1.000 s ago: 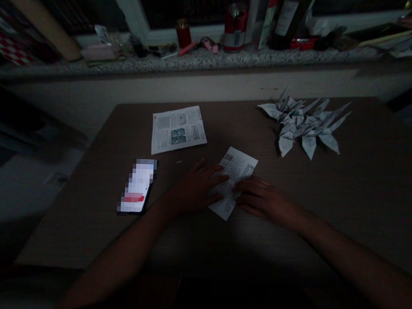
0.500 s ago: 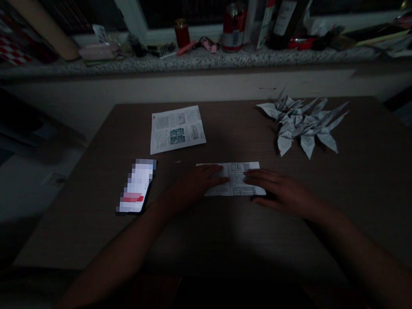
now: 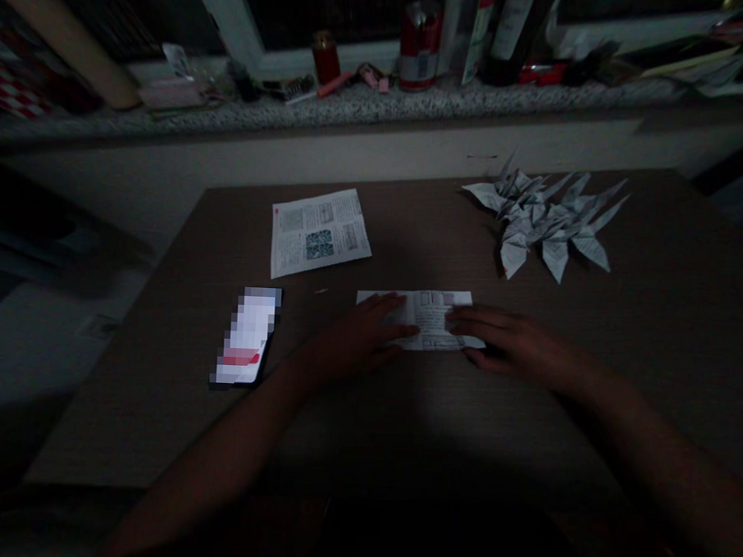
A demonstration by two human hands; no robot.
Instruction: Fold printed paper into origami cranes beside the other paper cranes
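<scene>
Turned from its slant of a second ago, the folded paper (image 3: 428, 314) now lies crosswise on the counter (image 3: 653, 324) under both hands.
From the left: a lit phone (image 3: 246, 336) lies flat, with a printed sheet (image 3: 320, 231) just beyond it. The left hand (image 3: 360, 337), open and flat, presses its fingers on the paper's left end. The right hand (image 3: 504, 342), likewise open with fingers stretched, covers the right end, and bare print shows between them. Well apart, farther right and back, sits a heap of paper cranes (image 3: 543, 220).

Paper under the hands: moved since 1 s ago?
Yes. The folded paper swung from diagonal to parallel with the table edge.
</scene>
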